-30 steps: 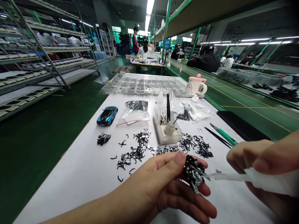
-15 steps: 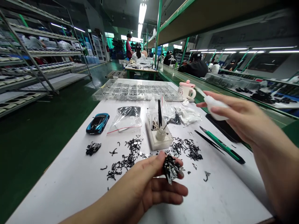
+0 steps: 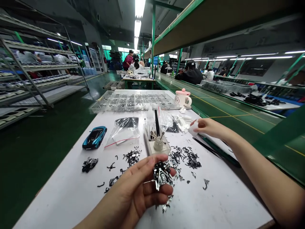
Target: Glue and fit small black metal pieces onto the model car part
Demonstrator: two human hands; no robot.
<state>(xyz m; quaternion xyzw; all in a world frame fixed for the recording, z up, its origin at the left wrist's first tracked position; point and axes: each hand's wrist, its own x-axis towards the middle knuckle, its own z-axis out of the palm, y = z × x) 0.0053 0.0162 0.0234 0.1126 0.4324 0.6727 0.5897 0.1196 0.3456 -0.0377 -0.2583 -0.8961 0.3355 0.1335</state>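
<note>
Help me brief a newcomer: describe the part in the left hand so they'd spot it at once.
Find the white table, then the left hand over its near half. That hand holds a black-and-silver part. A similar-looking piece lies on the near side of the blue toy car, but this one is held above the tabletop.

Reference point: white holder [image 3: 152,150], standing on the white tabletop [image 3: 59,200], with black tweezers [image 3: 156,122] and a small jar [image 3: 158,145] in it. Left hand [image 3: 135,186], on the near side of the holder, pinches a black-and-silver assembly [image 3: 162,175] between thumb and fingers. Right hand [image 3: 208,127], right of the holder, grasps a white bottle [image 3: 193,130], partly covered by its fingers. Left of the holder: clear bag [image 3: 125,132]; farther left, blue model car [image 3: 94,138]. Small black pieces [image 3: 193,159] lie scattered to both sides of the holder. Beyond it: clear compartment tray [image 3: 133,108]; beyond and right, pink-lidded mug [image 3: 181,100].
</note>
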